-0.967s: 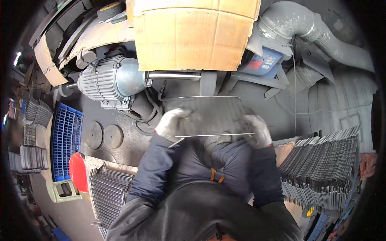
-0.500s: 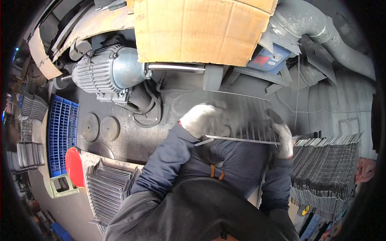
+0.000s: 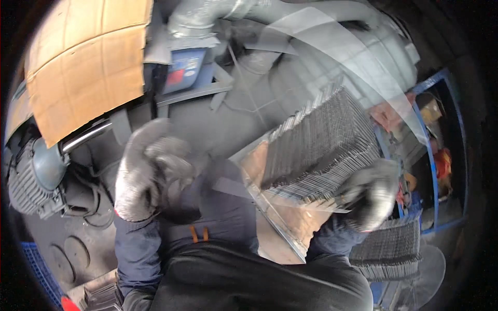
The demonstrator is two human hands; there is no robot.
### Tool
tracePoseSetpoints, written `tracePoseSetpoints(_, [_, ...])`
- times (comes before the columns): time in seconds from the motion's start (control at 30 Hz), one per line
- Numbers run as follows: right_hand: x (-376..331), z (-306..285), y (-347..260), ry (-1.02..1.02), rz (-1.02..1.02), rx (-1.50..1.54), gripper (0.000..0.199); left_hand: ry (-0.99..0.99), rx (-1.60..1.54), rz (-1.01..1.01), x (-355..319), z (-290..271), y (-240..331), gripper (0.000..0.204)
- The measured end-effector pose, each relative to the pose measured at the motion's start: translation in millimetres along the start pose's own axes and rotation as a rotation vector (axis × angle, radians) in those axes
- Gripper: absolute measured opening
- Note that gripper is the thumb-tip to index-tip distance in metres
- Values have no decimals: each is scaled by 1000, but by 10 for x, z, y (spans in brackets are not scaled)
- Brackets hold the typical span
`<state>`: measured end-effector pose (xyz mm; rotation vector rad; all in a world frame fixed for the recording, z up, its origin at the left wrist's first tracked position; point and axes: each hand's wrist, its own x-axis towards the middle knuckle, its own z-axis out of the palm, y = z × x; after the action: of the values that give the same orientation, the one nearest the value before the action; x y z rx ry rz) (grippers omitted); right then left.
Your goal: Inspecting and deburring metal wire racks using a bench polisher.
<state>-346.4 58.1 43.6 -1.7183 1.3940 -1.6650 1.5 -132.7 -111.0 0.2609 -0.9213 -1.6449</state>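
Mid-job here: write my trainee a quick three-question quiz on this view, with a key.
1. Which is nearer the larger slanted row of thin dark metal racks: the grey-white gloved left hand or right hand?
2. True or false: the creased brown cardboard sheet is at the picture's upper left.
3. Fill in: the thick, bent, round duct at the top is ____ in colour.

Key: 1. right hand; 2. true; 3. grey.

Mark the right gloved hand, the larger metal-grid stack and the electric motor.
Right gloved hand (image 3: 371, 193): head view, middle of the hand.
Larger metal-grid stack (image 3: 320, 146): head view, dark gridded face.
Electric motor (image 3: 32, 182): head view, finned housing.
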Motion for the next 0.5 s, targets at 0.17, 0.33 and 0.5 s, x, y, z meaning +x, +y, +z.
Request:
tracePoseSetpoints(0.17, [211, -623, -528, 681, -571, -450, 24, 170, -227, -172, -2, -33, -250, 61])
tracePoseSetpoints(0.33, [451, -1344, -61, 559, -479, -1144, 49, 198, -261, -342, -255, -35, -650, 46])
tracePoseSetpoints(0.5, [468, -1337, 276, 311, -376, -1664, 63, 173, -156, -479, -374, 5, -775, 55])
